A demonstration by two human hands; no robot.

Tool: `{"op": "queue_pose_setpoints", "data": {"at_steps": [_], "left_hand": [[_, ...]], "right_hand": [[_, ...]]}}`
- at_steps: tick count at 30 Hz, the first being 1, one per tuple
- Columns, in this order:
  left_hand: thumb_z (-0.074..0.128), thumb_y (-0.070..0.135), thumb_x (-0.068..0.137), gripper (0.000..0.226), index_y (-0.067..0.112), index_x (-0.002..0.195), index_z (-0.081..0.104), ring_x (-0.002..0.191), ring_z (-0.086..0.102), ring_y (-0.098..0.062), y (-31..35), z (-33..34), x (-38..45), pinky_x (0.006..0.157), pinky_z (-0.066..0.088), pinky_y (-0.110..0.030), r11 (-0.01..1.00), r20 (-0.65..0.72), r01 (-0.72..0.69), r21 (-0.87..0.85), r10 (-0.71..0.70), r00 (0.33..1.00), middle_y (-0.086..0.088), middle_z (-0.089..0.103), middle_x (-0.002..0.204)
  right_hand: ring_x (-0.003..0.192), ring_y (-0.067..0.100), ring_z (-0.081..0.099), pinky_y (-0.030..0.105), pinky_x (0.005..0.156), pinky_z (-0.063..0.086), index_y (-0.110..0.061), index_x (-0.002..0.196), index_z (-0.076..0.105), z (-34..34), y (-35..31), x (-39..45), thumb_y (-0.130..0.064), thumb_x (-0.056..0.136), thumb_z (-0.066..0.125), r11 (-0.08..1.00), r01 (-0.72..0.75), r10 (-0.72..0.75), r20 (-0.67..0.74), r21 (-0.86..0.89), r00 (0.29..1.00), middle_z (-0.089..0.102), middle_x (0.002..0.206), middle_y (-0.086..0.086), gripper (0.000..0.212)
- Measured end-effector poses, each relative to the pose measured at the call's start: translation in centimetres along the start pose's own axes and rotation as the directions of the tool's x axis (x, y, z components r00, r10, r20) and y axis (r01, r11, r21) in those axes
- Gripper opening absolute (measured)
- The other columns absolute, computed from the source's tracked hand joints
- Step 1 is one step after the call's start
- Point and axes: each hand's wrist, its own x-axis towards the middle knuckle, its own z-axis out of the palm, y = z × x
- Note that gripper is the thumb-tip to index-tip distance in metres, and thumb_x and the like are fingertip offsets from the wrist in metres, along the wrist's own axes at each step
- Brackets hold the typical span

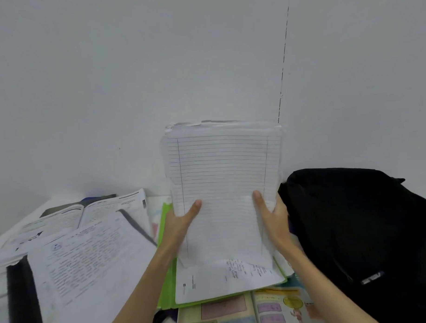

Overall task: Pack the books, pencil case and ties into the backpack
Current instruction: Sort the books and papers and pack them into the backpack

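I hold a thick stack of lined white paper [222, 175] upright in front of the wall. My left hand [182, 222] grips its lower left edge, thumb on the front sheet. My right hand [271, 215] grips the lower right edge the same way. The black backpack [359, 231] lies on the table just to the right of the stack, close to my right hand. Its opening cannot be made out. An open colourful textbook [268, 309] lies below the stack. No pencil case or ties are identifiable.
A green folder [166, 279] with a printed white sheet [225, 279] on it lies under my hands. Printed papers [89, 257] and an open booklet [83, 214] cover the table's left side. A dark strip [21, 298] lies at the far left. A white wall stands behind.
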Motion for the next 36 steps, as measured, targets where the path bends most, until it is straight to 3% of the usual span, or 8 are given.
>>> {"op": "queue_pose_setpoints", "data": {"at_steps": [5,8,13,16,22,27,31,36], "left_hand": [[0.070,0.030,0.080,0.041,0.021,0.117,0.055,0.101,0.058,-0.001,-1.0,-0.5,-0.4,0.070,0.039,0.002,0.998,0.002,0.002,0.063,-0.002,1.000,0.013,0.062,0.106],[0.070,0.033,0.079,0.049,0.014,0.122,0.054,0.113,0.055,-0.013,-0.8,-0.8,-0.5,0.083,0.040,-0.013,0.997,-0.011,0.017,0.069,-0.017,1.000,0.006,0.060,0.117],[0.067,0.018,0.085,0.029,0.022,0.107,0.048,0.096,0.049,-0.008,0.0,-0.3,-1.0,0.059,0.037,0.003,0.992,0.007,0.003,0.127,-0.003,1.000,0.008,0.054,0.099],[0.068,0.022,0.084,0.033,0.023,0.109,0.045,0.091,0.047,-0.003,0.4,0.1,-1.6,0.069,0.038,-0.002,0.991,-0.018,0.006,0.133,-0.004,1.000,0.013,0.051,0.096],[0.074,0.037,0.076,0.036,0.015,0.103,0.067,0.095,0.066,-0.015,1.2,-0.7,0.3,0.075,0.052,-0.019,0.987,-0.038,0.099,0.124,-0.095,0.995,0.001,0.070,0.096],[0.069,0.043,0.080,0.041,0.016,0.108,0.055,0.073,0.056,-0.004,2.8,-2.2,1.3,0.051,0.045,-0.012,0.925,0.061,0.353,0.140,-0.364,0.930,0.005,0.063,0.091],[0.074,0.037,0.075,0.059,-0.002,0.118,0.059,0.089,0.067,-0.024,1.1,-2.8,0.8,0.071,0.056,-0.032,0.845,0.059,0.523,0.109,-0.531,0.845,-0.014,0.068,0.108],[0.072,0.038,0.078,0.065,-0.001,0.126,0.051,0.100,0.062,-0.028,-1.8,-2.4,-0.6,0.083,0.052,-0.037,0.787,0.008,0.575,0.223,-0.591,0.806,-0.016,0.061,0.123]], "right_hand": [[0.080,0.007,0.062,0.019,0.076,0.051,-0.018,0.104,0.049,1.3,0.9,-1.5,-0.025,0.094,0.051,0.965,0.083,-0.135,-0.200,-0.247,0.971,0.059,0.085,-0.018,0.013],[0.096,0.009,0.063,0.017,0.085,0.048,-0.014,0.120,0.053,-0.1,1.0,-0.8,-0.036,0.089,0.055,0.965,0.093,-0.116,-0.083,-0.243,0.990,0.062,0.099,-0.018,0.038],[0.097,0.027,0.066,0.047,0.087,0.054,-0.009,0.105,0.064,-2.5,0.6,0.8,-0.054,0.076,0.063,0.965,0.002,0.001,0.012,-0.264,1.000,0.070,0.101,0.012,0.054],[0.127,0.022,0.049,0.049,0.106,0.040,-0.011,0.138,0.044,-0.8,1.5,-0.1,-0.071,0.075,0.056,0.975,-0.103,0.098,-0.033,-0.195,0.995,0.053,0.136,0.007,0.087],[0.116,0.027,0.054,0.049,0.099,0.044,-0.006,0.127,0.052,1.2,0.3,1.0,-0.042,0.093,0.051,0.927,-0.074,-0.001,-0.200,-0.368,0.980,0.061,0.122,0.009,0.049],[0.112,0.026,0.055,0.042,0.095,0.047,-0.008,0.121,0.052,1.2,-0.4,3.7,-0.047,0.089,0.053,0.887,-0.287,0.265,-0.109,-0.361,0.958,0.059,0.122,0.005,0.050],[0.075,0.022,0.053,0.030,0.067,0.043,-0.006,0.086,0.058,1.1,2.5,4.0,-0.035,0.084,0.061,0.826,-0.463,0.461,-0.087,-0.320,0.883,0.059,0.084,0.007,0.029],[0.105,0.030,0.059,0.038,0.090,0.050,0.002,0.120,0.054,0.2,5.9,2.4,-0.028,0.084,0.063,0.704,-0.590,0.591,-0.135,-0.396,0.795,0.058,0.124,0.010,0.047]]}}
